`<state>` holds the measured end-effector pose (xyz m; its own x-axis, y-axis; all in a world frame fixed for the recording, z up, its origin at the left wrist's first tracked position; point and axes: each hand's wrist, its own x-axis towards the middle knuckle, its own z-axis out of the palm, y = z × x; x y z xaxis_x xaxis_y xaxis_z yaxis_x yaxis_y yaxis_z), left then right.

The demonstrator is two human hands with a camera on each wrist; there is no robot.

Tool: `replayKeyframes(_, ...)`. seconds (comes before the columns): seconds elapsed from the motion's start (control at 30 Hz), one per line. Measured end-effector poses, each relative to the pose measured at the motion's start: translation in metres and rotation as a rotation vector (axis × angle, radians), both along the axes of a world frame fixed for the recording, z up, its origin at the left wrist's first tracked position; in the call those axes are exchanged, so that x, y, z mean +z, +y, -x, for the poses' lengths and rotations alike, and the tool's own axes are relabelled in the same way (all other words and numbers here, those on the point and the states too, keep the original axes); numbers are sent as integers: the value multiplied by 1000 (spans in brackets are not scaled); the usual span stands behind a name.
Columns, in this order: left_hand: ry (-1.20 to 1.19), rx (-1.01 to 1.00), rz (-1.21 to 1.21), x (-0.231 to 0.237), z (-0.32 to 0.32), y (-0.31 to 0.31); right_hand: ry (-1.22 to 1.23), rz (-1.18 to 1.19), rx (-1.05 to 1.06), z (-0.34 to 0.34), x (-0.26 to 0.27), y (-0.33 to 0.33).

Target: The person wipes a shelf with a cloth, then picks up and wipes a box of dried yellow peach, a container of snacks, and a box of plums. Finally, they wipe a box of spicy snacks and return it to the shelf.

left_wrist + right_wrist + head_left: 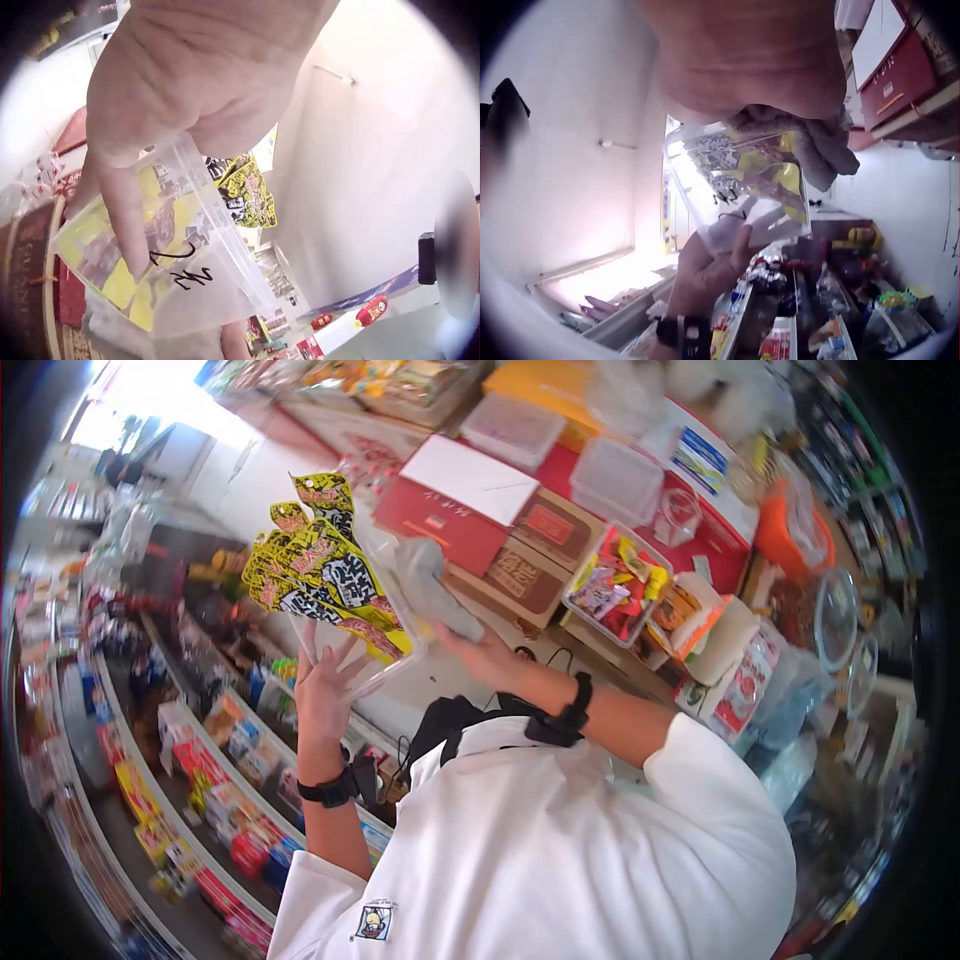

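Observation:
A clear plastic container [400, 650] holds yellow-and-black snack packets [325, 565], several of them standing above its rim. My left hand [325, 690] supports the container from beneath with spread, fairly straight fingers; the left wrist view shows a finger stretched along the clear wall [217, 292], which carries black handwriting. A grey cloth [435, 590] is gripped in my right hand [485, 655] and lies against the container's side. In the right wrist view, the cloth [821, 150] hangs below my right hand [750, 60], partly hiding the container, and my left hand [705, 277] is underneath.
Dark red boxes [440, 510], a tub of colourful sweets [572, 598] and empty-looking clear containers [615, 480] stand on the counter to the right. Shelves of packaged goods [215, 790] run along the lower left. An orange basket [775, 540] is at the right.

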<state>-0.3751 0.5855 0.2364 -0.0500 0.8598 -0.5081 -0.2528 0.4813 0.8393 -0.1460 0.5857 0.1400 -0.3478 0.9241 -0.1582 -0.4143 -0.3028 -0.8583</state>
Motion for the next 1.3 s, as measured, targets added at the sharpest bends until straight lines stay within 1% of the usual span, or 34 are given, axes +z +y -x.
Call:
replayKeyframes(0.03, 23, 69, 4, 5, 7, -9, 11, -79, 73, 4, -3, -11)
replayKeyframes(0.1, 19, 144, -7, 4, 31, -34, 30, -139, 160, 8, -4, -27)
replayKeyframes(0.17, 80, 52, -33, -14, 63, -65, 48, -190, 229, 15, -11, -33)
replayKeyframes(0.2, 89, 17, -67, -15, 72, -81, -53, -230, 215, 20, -16, -31)
replayKeyframes(0.23, 89, 52, -73, -15, 77, -104, -153, -271, 201, 26, -20, -28)
replayKeyframes(0.27, 39, 51, -8, -1, 71, -124, -149, -282, 237, 31, -5, -25)
replayKeyframes(0.3, -12, 54, 54, 7, 70, -146, -90, -42, 238, 36, 22, -19)
replayKeyframes(0.33, -11, 29, -15, -2, 81, -173, -38, 200, 243, 46, 37, -18)
replayKeyframes(0.37, -5, 80, -23, -6, 85, -199, -38, 190, 294, 58, 33, -22)
replayKeyframes(0.43, -82, 99, 17, -10, 84, -250, -36, -371, 584, 77, 19, -32)
replayKeyframes(0.47, -22, 142, 197, 17, 71, -268, -99, -178, 852, 89, 24, -38)
replayKeyframes(0.5, -29, 219, 198, 16, 67, -295, -91, -180, 930, 110, 19, -58)
replayKeyframes(0.6, 32, 271, 193, 14, 63, -389, -45, -273, 1144, 166, 3, -124)
replayKeyframes(0.63, 29, 370, 186, 0, 58, -425, -22, -310, 1220, 174, -7, -147)
replayKeyframes(0.67, 92, 366, 140, -13, 54, -467, 1, -336, 1303, 170, -15, -178)
replayKeyframes(0.7, 161, 355, 101, -21, 47, -504, 27, -362, 1378, 141, -30, -195)
replayKeyframes(0.73, 197, 354, 109, -13, 37, -534, 54, -382, 1449, 172, -32, -233)
replayKeyframes(0.77, 183, 442, 123, -10, 25, -564, 79, -393, 1517, 177, -39, -262)
replayKeyframes(0.8, 180, 491, 150, -7, 12, -593, 106, -404, 1582, 196, -42, -299)
replayKeyframes(0.83, 179, 536, 173, -4, 1, -624, 136, -418, 1641, 198, -47, -326)
replayKeyframes(0.87, 247, 584, 127, -42, -19, -640, 186, -476, 1665, 200, -62, -326)
replayKeyframes(0.9, 239, 646, 129, -33, -37, -661, 211, -494, 1705, 201, -67, -343)
replayKeyframes(0.93, 104, 801, 242, -13, -47, -686, 237, -510, 1743, 204, -68, -375)
replayKeyframes(0.97, -38, 940, 342, -6, -66, -699, 261, -533, 1770, 210, -72, -395)
replayKeyframes(1.0, -58, 984, 337, -12, -85, -718, 278, -546, 1796, 210, -75, -416)
replayKeyframes(1.03, -8, 1111, 284, -24, -107, -738, 296, -564, 1816, 212, -80, -424)
replayKeyframes(1.07, 46, 1236, 232, -31, -125, -752, 319, -966, 1808, 217, -97, -428)
replayKeyframes(1.1, 33, 1272, 224, -26, -138, -760, 327, -973, 1846, 217, -83, -438)
replayKeyframes(1.13, -39, 1347, 223, -26, -147, -764, 201, -295, 2031, 215, -75, -443)
replayKeyframes(1.17, -118, 1423, 231, -22, -159, -770, 39, 414, 2073, 212, -64, -451)
replayKeyframes(1.2, -77, 1438, 216, -28, -172, -774, -4, 264, 2128, 211, -63, -453)
replayKeyframes(1.23, -92, 1467, 212, -31, -182, -775, -22, 267, 2157, 210, -60, -460)
replayKeyframes(1.3, 3, 1606, 160, -29, -198, -770, -1, 681, 2070, 199, -27, -487)
